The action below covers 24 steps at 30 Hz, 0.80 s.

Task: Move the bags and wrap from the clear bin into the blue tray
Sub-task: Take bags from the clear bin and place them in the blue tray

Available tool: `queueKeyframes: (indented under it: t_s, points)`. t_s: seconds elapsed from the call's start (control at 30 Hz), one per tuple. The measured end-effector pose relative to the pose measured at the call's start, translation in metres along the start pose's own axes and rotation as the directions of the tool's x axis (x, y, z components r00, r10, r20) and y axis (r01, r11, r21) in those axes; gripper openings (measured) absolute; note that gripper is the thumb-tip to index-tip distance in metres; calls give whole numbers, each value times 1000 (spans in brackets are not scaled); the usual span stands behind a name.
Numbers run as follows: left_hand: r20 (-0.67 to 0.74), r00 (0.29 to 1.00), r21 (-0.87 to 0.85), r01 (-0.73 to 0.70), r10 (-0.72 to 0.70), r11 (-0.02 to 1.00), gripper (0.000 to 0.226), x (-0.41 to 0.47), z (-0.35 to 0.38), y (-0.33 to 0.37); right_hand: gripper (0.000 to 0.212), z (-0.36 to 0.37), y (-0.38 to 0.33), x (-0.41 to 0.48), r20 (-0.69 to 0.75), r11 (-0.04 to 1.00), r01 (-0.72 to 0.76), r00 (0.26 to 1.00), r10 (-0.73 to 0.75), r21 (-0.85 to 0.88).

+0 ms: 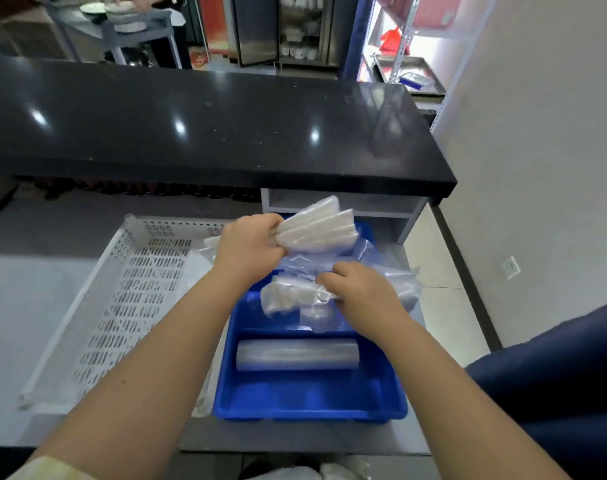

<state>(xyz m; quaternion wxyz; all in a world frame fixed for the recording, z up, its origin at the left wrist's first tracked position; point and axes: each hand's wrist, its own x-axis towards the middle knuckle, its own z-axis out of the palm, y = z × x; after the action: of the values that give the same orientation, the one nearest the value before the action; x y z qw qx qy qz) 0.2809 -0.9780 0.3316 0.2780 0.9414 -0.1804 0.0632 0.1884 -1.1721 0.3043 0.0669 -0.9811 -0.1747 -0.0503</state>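
Note:
My left hand point(250, 245) is shut on a folded stack of white plastic bags point(317, 226), held above the far end of the blue tray point(309, 400). My right hand point(361, 292) grips another bundle of bags point(288, 296) in loose clear plastic, low over the tray's far section. A roll of clear wrap point(297, 354) lies crosswise in the tray's near section. The clear perforated bin point(122, 299) stands left of the tray, and a bit of plastic point(210, 242) shows at its far right corner behind my left hand.
A glossy black counter point(205, 126) overhangs the far side of the work surface. A white wall point(555, 168) is on the right, with a dark blue object point(555, 375) at the lower right. A metal shelf with trays point(409, 76) stands behind.

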Motion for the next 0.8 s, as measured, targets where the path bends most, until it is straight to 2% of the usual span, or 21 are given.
queueKeyframes:
  t_s: [0.2,0.33,0.5,0.6,0.73,0.8]
  points:
    - [179,983,-5,-30,31,1000,26,1,29,19,23,-38,32,-43,-28,971,-218,976,216,-95]
    - [292,953,19,-88,79,996,23,-13,63,15,28,-39,51,-76,-76,921,-389,919,387,-18]
    - [375,922,59,-124,93,991,21,-25,93,3,30,-20,49,-86,-14,889,-458,889,458,24]
    - [365,924,145,-181,117,973,19,-27,98,-5,30,-10,40,-78,8,903,-427,904,427,42]
    - [207,965,229,-207,160,951,57,-26,98,-17,28,-4,32,-63,44,918,-396,918,394,28]
    - [174,972,254,-199,158,946,59,-28,93,-25,25,-3,29,-55,42,926,-377,926,376,21]
